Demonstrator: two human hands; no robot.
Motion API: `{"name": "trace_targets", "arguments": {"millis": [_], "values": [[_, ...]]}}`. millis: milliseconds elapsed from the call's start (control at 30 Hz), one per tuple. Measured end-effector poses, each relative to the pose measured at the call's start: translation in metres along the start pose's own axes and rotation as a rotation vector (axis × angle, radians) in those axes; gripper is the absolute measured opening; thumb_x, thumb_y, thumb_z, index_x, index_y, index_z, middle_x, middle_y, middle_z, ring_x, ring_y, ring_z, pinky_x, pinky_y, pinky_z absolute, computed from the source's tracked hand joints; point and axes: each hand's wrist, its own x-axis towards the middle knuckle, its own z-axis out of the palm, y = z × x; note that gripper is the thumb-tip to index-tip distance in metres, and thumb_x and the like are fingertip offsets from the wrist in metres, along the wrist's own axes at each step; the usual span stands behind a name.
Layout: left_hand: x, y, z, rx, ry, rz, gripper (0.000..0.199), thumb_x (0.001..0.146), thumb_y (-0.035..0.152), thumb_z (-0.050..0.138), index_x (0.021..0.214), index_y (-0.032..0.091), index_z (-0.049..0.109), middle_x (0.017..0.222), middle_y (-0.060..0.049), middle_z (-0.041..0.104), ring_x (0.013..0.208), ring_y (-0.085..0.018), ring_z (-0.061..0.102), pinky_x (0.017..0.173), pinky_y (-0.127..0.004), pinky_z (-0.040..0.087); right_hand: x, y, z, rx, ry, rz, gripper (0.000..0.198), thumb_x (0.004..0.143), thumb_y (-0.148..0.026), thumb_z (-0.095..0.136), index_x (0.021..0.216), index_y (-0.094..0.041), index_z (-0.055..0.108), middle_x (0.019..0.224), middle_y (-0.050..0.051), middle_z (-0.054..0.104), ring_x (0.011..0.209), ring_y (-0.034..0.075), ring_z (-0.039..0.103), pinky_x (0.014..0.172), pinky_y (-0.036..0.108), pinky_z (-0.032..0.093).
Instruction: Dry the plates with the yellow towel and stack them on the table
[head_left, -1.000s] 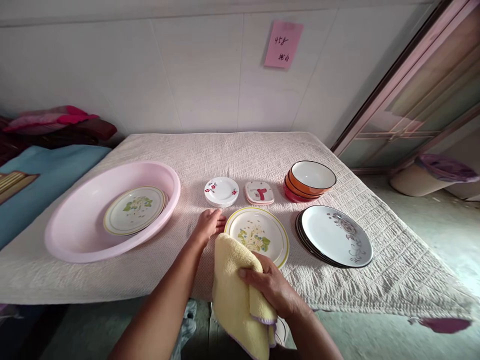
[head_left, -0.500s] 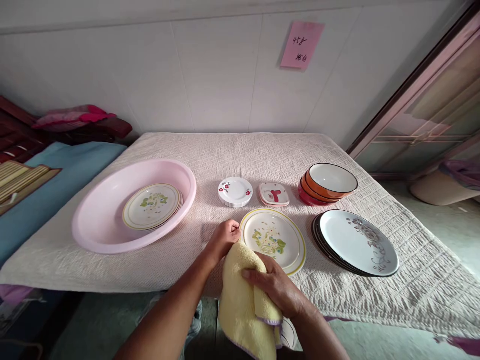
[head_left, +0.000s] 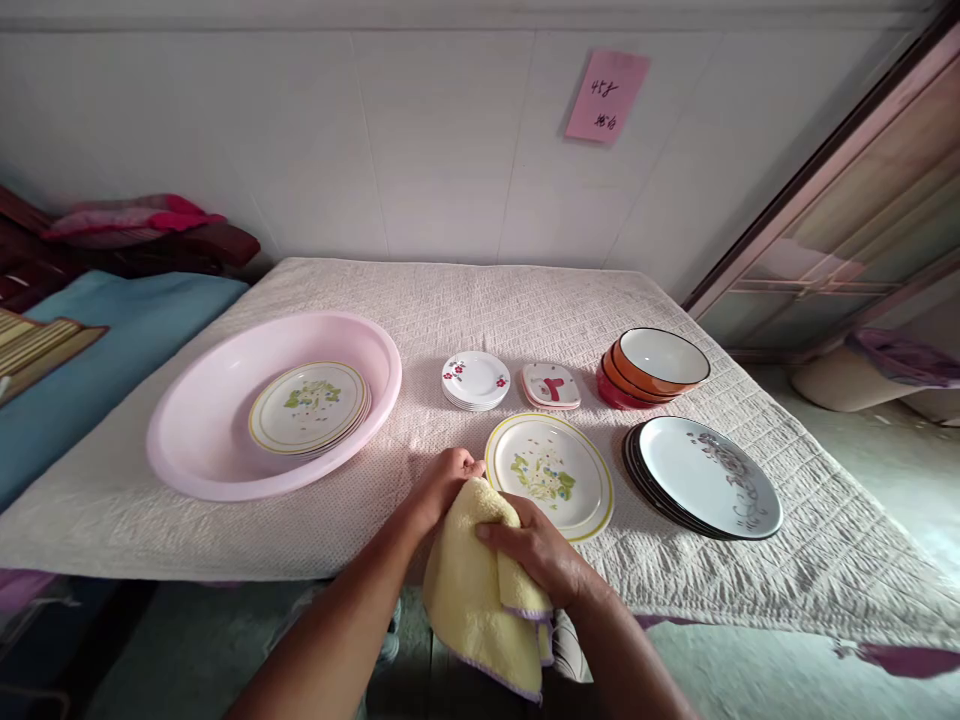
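Note:
My left hand point(head_left: 448, 482) is closed at the left rim of a white plate point(head_left: 546, 478) with a yellow-green edge and a green leaf and flower pattern. The plate is over the cloth-covered table, near its front edge. In my right hand point(head_left: 541, 552) is a yellow towel point(head_left: 469, 590) with a purple hem, bunched under the thumb and pressed up to the plate's near left edge. The towel's lower part hangs past the table edge and hides the tips of my right fingers.
Left stands a pink basin point(head_left: 196, 440) holding similar plates point(head_left: 311, 405). Beyond my hands are small flowered plates point(head_left: 475, 378) and square dishes point(head_left: 550, 385). To the right sit stacked orange bowls point(head_left: 660, 360) and dark-rimmed oval plates point(head_left: 709, 480). A pink note point(head_left: 606, 97) hangs on the wall.
The towel and my right hand have shifted slightly left along the plate's near edge. The view has turned a little. My left hand stays at the rim.

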Motion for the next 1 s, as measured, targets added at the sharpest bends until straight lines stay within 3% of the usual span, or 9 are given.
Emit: {"name": "trace_targets", "arguments": {"millis": [300,733,1000], "values": [[0.005,0.000,0.017,-0.009,-0.037,-0.042,0.024,0.075,0.037,0.057,0.063,0.019,0.047,0.058,0.004,0.044,0.056,-0.012,0.039,0.053,-0.025,0.027,-0.010,-0.009,-0.013,-0.068,0.010,0.002,0.034,0.070,-0.043,0.066,0.088,-0.014,0.062,0.073,0.001,0.061,0.064,0.014,0.051,0.062,0.027,0.039],[-0.001,0.004,0.019,0.072,-0.019,-0.087,0.028,0.071,0.039,0.058,0.057,0.021,0.041,0.052,0.005,0.034,0.053,-0.012,0.031,0.051,-0.028,0.023,-0.026,-0.018,-0.033,-0.257,0.088,-0.060,0.022,0.076,-0.034,0.062,0.089,-0.016,0.065,0.076,0.000,0.062,0.068,0.015,0.052,0.064,0.026,0.040],[-0.002,0.005,0.020,0.056,0.011,-0.036,0.031,0.072,0.034,0.060,0.052,0.021,0.039,0.050,0.005,0.032,0.054,-0.012,0.033,0.052,-0.028,0.021,-0.025,-0.011,-0.019,-0.392,0.063,-0.018,0.022,0.074,-0.031,0.062,0.087,-0.014,0.066,0.076,0.001,0.063,0.068,0.016,0.051,0.063,0.026,0.039]]}}
